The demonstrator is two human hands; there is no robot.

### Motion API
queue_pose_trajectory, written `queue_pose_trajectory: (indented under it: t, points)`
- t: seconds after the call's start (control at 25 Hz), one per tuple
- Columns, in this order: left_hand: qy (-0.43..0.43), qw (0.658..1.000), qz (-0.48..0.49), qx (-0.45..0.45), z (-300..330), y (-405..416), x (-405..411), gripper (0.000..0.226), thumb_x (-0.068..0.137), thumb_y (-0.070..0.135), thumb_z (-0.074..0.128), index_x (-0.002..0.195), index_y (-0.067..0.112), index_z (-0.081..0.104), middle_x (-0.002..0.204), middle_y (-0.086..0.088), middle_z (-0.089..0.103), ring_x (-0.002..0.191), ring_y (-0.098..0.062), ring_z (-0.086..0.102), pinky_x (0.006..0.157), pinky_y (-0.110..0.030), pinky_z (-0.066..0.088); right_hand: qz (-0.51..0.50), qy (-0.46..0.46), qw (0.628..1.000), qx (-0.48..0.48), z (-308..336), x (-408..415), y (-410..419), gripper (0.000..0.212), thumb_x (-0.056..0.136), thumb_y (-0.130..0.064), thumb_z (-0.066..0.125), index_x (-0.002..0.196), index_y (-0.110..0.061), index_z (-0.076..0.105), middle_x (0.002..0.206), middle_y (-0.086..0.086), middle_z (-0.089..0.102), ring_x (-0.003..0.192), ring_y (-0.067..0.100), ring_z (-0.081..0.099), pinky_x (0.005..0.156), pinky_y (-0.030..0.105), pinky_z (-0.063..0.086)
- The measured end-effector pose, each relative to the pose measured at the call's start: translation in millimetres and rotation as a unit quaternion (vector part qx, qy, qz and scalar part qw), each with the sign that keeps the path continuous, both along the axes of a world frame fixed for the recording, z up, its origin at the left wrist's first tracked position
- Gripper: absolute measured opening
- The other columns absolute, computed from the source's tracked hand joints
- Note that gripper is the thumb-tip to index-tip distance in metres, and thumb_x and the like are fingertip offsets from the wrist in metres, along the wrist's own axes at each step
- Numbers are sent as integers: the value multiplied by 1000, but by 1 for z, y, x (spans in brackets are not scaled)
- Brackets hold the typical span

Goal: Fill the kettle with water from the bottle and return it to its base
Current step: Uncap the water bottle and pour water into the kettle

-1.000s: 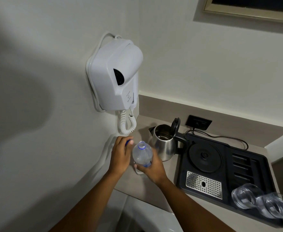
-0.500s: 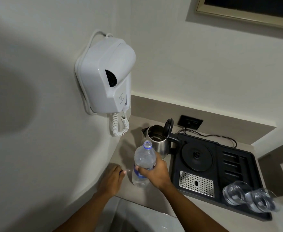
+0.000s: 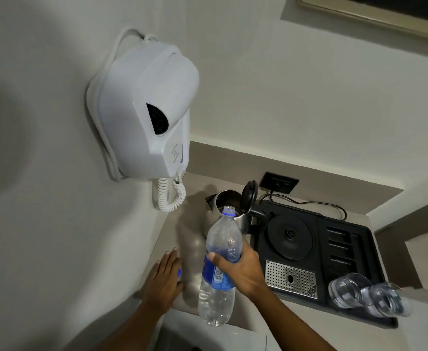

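Bottle (image 3: pixel 220 269) in right hand (image 3: pixel 243 271) grip; blue label, barcode, text unreadable.

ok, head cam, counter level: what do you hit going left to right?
left hand → water bottle held in the right hand → round kettle base on the black tray → two glasses lying on their sides. Kettle left out: it overlaps the bottle.

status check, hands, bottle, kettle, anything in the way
Right hand grips uncapped bottle, neck toward open kettle. Left hand on counter over blue cap. Kettle off base. Path clear.
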State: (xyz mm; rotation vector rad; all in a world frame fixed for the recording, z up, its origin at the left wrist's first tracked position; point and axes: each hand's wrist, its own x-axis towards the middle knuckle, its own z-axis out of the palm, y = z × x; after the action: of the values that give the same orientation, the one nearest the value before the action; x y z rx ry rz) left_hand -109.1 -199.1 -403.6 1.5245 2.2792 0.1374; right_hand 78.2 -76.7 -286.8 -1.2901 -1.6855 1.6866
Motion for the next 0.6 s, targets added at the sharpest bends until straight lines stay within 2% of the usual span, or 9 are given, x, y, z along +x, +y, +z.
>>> queue_pose_trajectory:
  t: [0.08, 0.12, 0.16, 0.2, 0.28, 0.32, 0.4, 0.44, 0.6]
  points:
    - [5, 1000, -23, -18, 1, -2, -3, 81, 78, 58, 62, 139, 8, 40, 150, -10, 24, 134, -33, 39, 106, -45, 33, -3, 3, 1000, -20, 4, -3, 3, 57, 69, -40, 91, 116, -21, 66, 99, -6, 79, 90, 2, 76, 65, 18, 60]
    - [10, 999, -25, -24, 1, -4, -3, 80, 80, 63, 54, 135, 6, 47, 146, -13, 33, 128, -34, 48, 101, -47, 39, -5, 6, 1000, -30, 7, -6, 4, 61, 66, -46, 89, 117, -19, 67, 98, -5, 80, 89, 4, 77, 65, 18, 60]
    - [13, 999, -19, -34, 3, -6, -4, 82, 83, 69, 38, 133, 5, 48, 143, -15, 41, 125, -34, 50, 103, -46, 38, -10, 9, 999, -40, 9, -8, 5, 66, 63, -52, 86, 116, -17, 68, 97, -4, 80, 88, 6, 78, 65, 19, 60]
    - [3, 999, -12, -50, 5, -7, -5, 89, 82, 73, 25, 134, 4, 47, 142, -16, 44, 126, -35, 49, 110, -44, 29, -16, 9, 999, -51, 12, -10, 5, 68, 60, -56, 84, 114, -17, 69, 95, -2, 81, 87, 9, 79, 66, 21, 60]
    - [-4, 999, -4, -54, 6, -9, -6, 94, 81, 76, 17, 136, 4, 44, 143, -18, 44, 128, -36, 46, 113, -38, 8, -33, 7, 997, -73, 13, -14, 6, 64, 60, -59, 83, 108, -19, 71, 91, -1, 82, 83, 14, 80, 67, 24, 61]
    - [-2, 999, -2, -49, 6, -10, -6, 96, 81, 77, 14, 136, 3, 43, 143, -19, 44, 128, -37, 46, 113, -39, 10, -40, 5, 996, -85, 13, -15, 7, 60, 62, -58, 83, 106, -20, 72, 88, -2, 83, 81, 15, 80, 66, 25, 60]
    - [-18, 998, -3, -53, 5, -9, -6, 100, 81, 78, 7, 138, 3, 39, 145, -21, 40, 130, -39, 42, 111, -46, 22, -50, -6, 993, -103, 13, -17, 8, 50, 69, -55, 83, 103, -21, 72, 84, -3, 83, 78, 15, 80, 65, 26, 60]
    - [-27, 998, 0, -55, 6, -9, -6, 101, 80, 78, 5, 139, 3, 37, 146, -21, 37, 131, -39, 40, 111, -46, 22, -51, -11, 992, -112, 13, -17, 8, 47, 71, -54, 83, 103, -21, 72, 84, -3, 83, 78, 15, 80, 65, 27, 60]
    - [-43, 998, -3, -46, 7, -10, -7, 102, 79, 78, 2, 139, 4, 36, 146, -21, 36, 131, -40, 39, 113, -33, -5, -46, -21, 990, -134, 15, -16, 7, 50, 69, -60, 81, 100, -23, 74, 82, -4, 83, 77, 15, 80, 68, 29, 60]
